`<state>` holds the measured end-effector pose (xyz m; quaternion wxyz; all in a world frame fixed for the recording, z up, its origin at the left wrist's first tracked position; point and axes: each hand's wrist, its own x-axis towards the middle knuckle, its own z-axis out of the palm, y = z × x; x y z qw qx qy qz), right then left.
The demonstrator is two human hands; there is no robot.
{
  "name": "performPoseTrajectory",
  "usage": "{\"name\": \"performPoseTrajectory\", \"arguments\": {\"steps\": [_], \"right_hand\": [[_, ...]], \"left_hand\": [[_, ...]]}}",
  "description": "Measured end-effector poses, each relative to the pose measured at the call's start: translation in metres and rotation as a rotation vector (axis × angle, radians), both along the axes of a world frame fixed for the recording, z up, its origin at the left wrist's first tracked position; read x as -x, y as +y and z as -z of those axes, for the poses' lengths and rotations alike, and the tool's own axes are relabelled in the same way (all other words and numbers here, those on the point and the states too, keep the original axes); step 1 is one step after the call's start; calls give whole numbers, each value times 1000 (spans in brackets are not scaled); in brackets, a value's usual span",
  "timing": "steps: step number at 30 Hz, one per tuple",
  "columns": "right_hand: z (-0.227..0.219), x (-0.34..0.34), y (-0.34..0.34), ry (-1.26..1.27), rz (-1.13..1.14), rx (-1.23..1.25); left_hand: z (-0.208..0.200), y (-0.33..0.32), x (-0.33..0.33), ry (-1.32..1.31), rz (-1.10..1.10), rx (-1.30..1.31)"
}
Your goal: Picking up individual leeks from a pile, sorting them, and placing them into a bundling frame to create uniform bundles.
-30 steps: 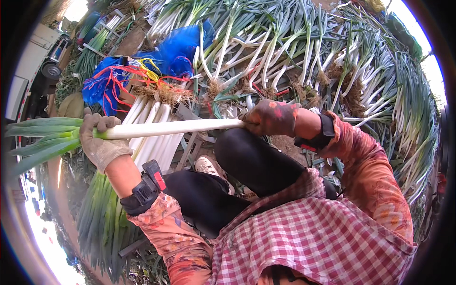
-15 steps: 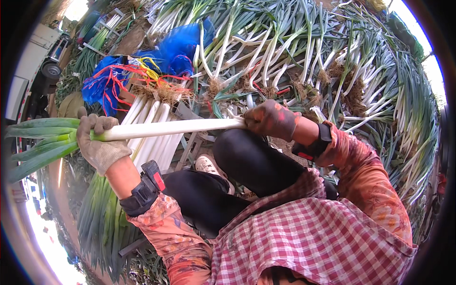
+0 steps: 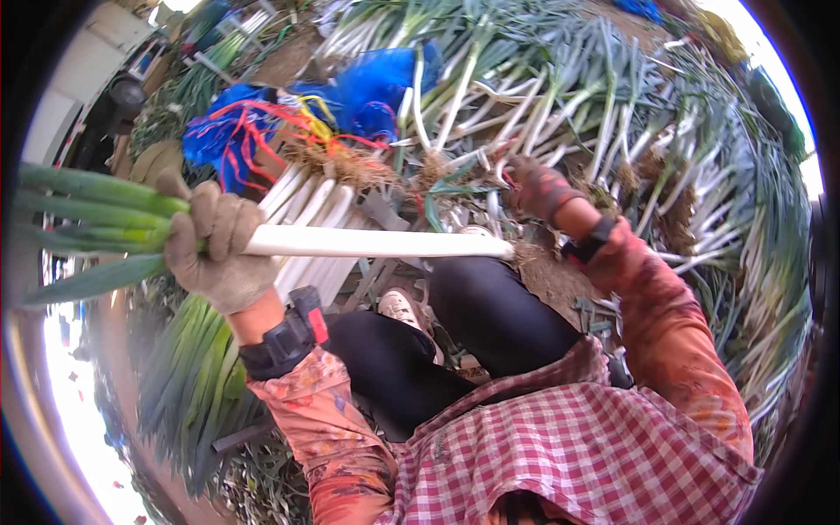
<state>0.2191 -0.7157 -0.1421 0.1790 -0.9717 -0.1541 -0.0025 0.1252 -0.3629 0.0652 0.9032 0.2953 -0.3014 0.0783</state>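
Observation:
My left hand [image 3: 214,245], in a dirty beige work glove, is closed around a long green onion [image 3: 376,242] near where its white stalk turns into green leaves. The stalk lies level above my knees, its root end pointing right. Off that end, up and to the right, my gloved right hand [image 3: 544,190] is near the loose onions on the ground. Motion smears its fingers, so whether they hold anything is unclear. Beyond the held stalk, a bundle of white-stalked onions [image 3: 302,206] lies side by side, roots [image 3: 346,166] at the far end and green leaves [image 3: 188,385] toward me.
A wide pile of green onions [image 3: 604,96] spreads across the far and right side. Blue netting [image 3: 376,92] with red ties [image 3: 254,131] and yellow ties [image 3: 317,114] lies past the bundle. A light-coloured vehicle [image 3: 96,61] stands far left. My bent knees [image 3: 490,302] are in front of me.
My right hand has left the onion's root end and moved up and right toward the pile. My left hand still grips the green onion. The whole view has shifted slightly.

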Motion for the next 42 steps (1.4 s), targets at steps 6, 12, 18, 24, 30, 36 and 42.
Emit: {"name": "performPoseTrajectory", "arguments": {"steps": [6, 12, 18, 24, 30, 36, 42], "right_hand": [[-129, 41, 93, 555, -498, -1006], [-140, 34, 134, 1550, -231, -1425], [-171, 12, 187, 174, -552, -837], [-158, -30, 279, -118, -706, -945], [-136, -28, 390, -683, -800, -594], [-19, 26, 420, -153, -1002, -394], [-29, 4, 425, 121, -1058, -310]], "left_hand": [[1, 13, 4, 17, 11, -49], [-12, 23, 14, 390, -540, -310], [33, 182, 113, 709, -1552, -1819], [113, 207, 171, 942, -1399, -2663], [122, 187, 175, 719, -1593, -2487], [129, 186, 167, 684, -1598, -2485], [114, 192, 175, 821, -1529, -2376]]}}
